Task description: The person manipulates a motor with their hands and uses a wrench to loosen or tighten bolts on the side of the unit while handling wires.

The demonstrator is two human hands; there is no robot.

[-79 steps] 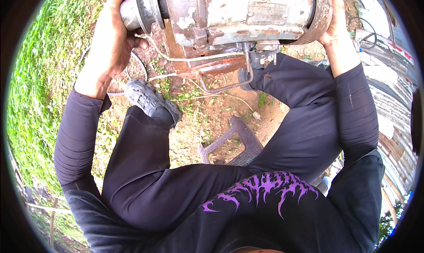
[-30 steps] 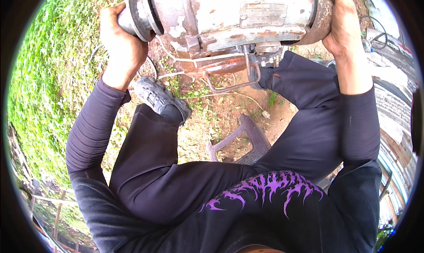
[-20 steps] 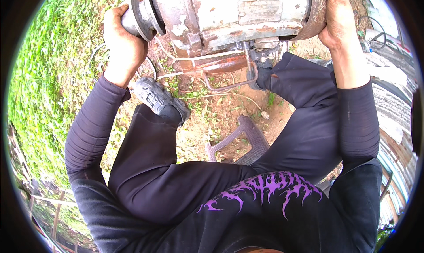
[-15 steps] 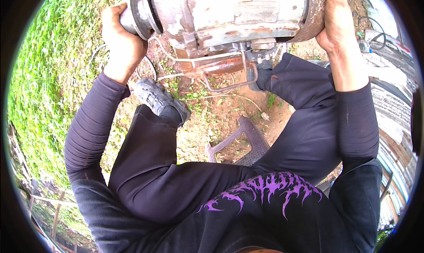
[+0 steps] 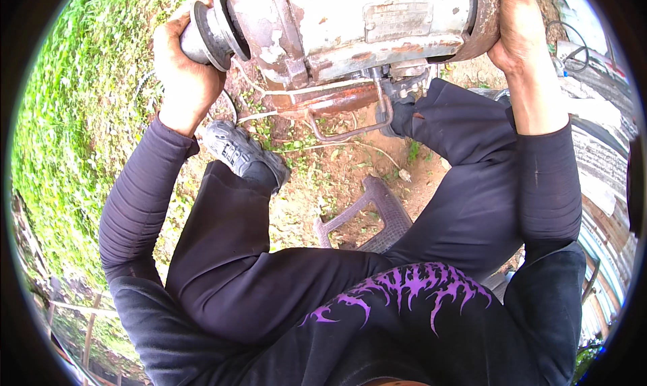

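A worn electric motor [image 5: 323, 32], its grey paint chipped and rusty, lies crosswise at the top of the view. Around the grey grooved pulley [image 5: 214, 32] on its left end, my left hand [image 5: 185, 72] is closed, with some fingers hidden behind it. My right hand [image 5: 519, 32] wraps the rusty right end cover [image 5: 486, 18]; its fingertips are out of sight. A metal nameplate [image 5: 397, 20] faces me on the housing. Under the motor are a rusty metal block [image 5: 323, 99] and a bent rod [image 5: 344, 135]. The motor's far side is cut off by the frame.
My grey shoe [image 5: 239, 150] stands below the pulley, and a dark plastic stool-like piece [image 5: 387, 217] lies between my legs. Pale cable [image 5: 367, 149] runs over the soil. Grass [image 5: 81, 109] spreads on the left; corrugated sheets [image 5: 600, 163] lie on the right.
The motor has turned slightly toward me, so its nameplate shows more fully. The pulley end has come a little nearer. Both hands have kept their grip.
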